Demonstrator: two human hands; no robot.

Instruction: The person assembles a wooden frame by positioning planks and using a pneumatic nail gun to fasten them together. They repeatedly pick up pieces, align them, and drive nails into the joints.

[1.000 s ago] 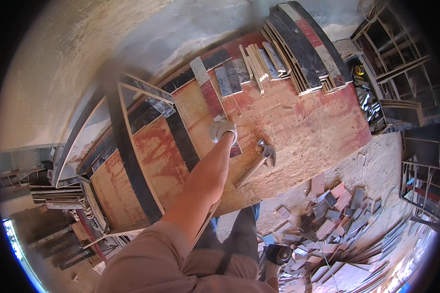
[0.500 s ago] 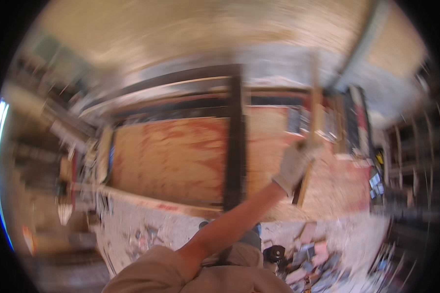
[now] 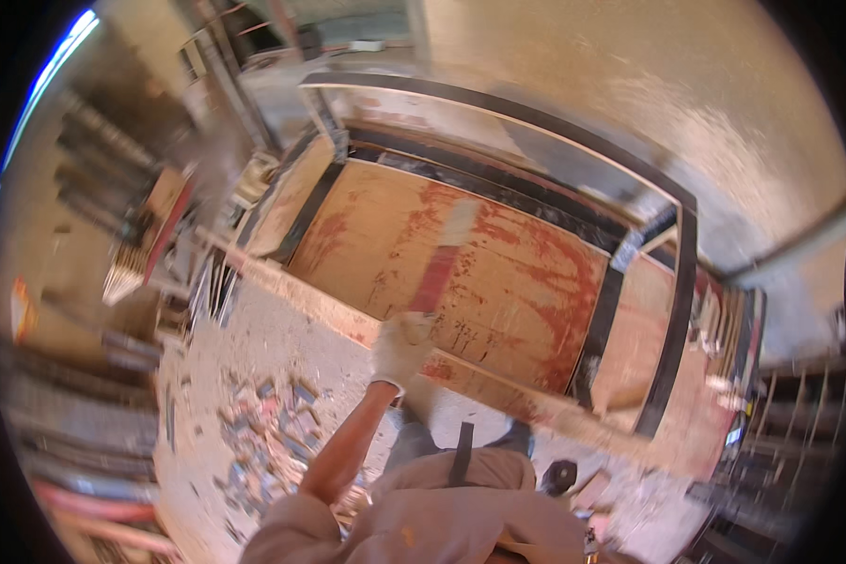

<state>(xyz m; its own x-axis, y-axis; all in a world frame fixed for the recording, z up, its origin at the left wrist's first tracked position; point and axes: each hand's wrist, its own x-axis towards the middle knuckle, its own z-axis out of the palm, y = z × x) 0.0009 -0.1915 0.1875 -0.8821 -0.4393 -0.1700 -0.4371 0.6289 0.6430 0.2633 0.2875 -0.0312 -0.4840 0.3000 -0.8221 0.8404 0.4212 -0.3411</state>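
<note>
My left hand [image 3: 402, 350], in a whitish work glove, is closed around a wooden strip [image 3: 439, 275], which motion blurs. The strip is red along its middle and pale at its far end, and it slants up and away over a plywood panel [image 3: 367, 235]. Below the glove a short, blurred end of the strip sticks out towards me. Red stains and dark handwritten marks cover the panel. A dark rectangular frame [image 3: 688, 310] with pale wooden edges stands over the panel's far and right sides. My right hand does not show.
Broken wood scraps [image 3: 273, 442] litter the floor left of my feet. A dark round object [image 3: 560, 477] is at my right side. Dark racks [image 3: 799, 414] stand at the far right, stacked timber [image 3: 94, 179] at the left. Behind the frame rises a tan wall [image 3: 649, 85].
My view has swung to the left. In it, my left hand with the wooden strip has passed from the panel's right side to its near middle edge.
</note>
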